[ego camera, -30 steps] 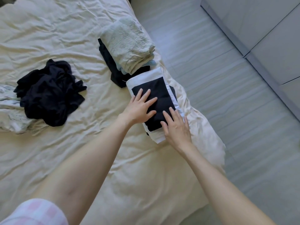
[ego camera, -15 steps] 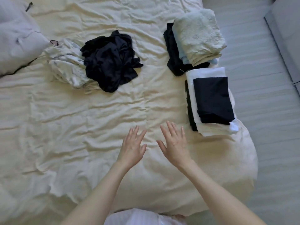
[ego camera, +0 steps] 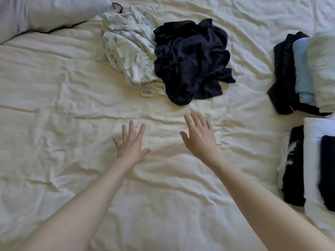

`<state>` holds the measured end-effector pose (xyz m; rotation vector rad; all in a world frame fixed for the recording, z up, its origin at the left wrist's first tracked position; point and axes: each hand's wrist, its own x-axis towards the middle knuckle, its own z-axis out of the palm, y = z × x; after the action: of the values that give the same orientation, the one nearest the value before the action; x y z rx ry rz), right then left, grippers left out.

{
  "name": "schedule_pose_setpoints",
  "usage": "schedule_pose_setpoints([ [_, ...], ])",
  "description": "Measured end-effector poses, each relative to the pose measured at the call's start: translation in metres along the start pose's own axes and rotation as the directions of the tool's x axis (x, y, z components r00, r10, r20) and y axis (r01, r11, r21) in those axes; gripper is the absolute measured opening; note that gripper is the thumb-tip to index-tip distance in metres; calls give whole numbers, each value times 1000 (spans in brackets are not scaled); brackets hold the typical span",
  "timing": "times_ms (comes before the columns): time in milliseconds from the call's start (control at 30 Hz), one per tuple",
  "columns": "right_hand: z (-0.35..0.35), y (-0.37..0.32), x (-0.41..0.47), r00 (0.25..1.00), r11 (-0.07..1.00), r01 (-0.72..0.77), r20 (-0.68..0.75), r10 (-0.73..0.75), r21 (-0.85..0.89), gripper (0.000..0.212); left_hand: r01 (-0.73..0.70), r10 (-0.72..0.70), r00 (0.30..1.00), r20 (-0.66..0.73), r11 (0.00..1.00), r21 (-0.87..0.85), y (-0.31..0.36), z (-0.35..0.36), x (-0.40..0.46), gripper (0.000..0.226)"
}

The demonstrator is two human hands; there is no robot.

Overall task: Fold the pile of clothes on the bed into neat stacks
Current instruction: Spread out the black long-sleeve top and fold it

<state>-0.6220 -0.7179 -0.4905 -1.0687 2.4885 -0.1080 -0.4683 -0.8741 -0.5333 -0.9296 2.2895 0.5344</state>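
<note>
Both hands are free and hold nothing: the left hand (ego camera: 131,144) and the right hand (ego camera: 198,135) reach out over the bed sheet (ego camera: 54,124) with the fingers straight and spread. Just beyond the right hand lies the dark crumpled garment (ego camera: 190,60), unfolded. Touching the left side of this garment is a pale printed garment (ego camera: 126,46), also crumpled. To the right of the dark garment, well apart, are two folded stacks (ego camera: 299,73) (ego camera: 311,169). Far left of it lies a pillow (ego camera: 45,13)
</note>
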Motion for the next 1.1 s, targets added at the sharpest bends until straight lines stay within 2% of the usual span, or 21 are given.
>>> schedule_pose_setpoints([
  [100,7,-8,55,996,999,3,-84,-7,-44,63,52,-55,992,111,998,33,-13,12,36,103],
  [233,24,-6,110,992,987,-3,-126,-17,-159,64,72,-72,997,-5,994,80,-17,43,53,106],
  [333,36,6,130,990,976,-16,-142,-16,-218,35,55,-49,997,-62,993,101,-20,51,58,107],
  [367,40,8,132,987,977,-18,-159,-16,-211,26,51,-44,997,-66,993,106,-21,53,58,108],
  [433,46,10,130,978,988,-7,-207,-26,-156,24,50,-44,997,-66,993,105,-23,55,59,108],
  [533,47,1,109,966,1000,3,-257,4,25,22,55,-50,998,-47,994,99,-23,53,62,108],
  [667,39,-19,50,958,935,-69,-239,159,348,21,53,-54,994,90,999,7,-22,37,64,108],
  [767,25,-27,12,933,880,-95,-266,241,465,18,9,0,983,184,999,-49,-26,10,60,93],
  [833,8,-32,-12,930,872,-59,-291,225,486,14,-47,73,987,143,983,-177,-25,-2,39,73],
  [933,-13,-41,-55,947,885,-23,-273,168,465,11,-28,78,994,76,857,-515,-19,5,-30,52],
  [1033,-31,-61,-106,960,884,9,-252,123,467,10,-79,119,992,31,809,-583,-20,19,-111,52],
  [1100,-44,-77,-138,958,903,77,-283,51,422,8,-137,132,990,-54,779,-612,-23,14,-152,56],
])
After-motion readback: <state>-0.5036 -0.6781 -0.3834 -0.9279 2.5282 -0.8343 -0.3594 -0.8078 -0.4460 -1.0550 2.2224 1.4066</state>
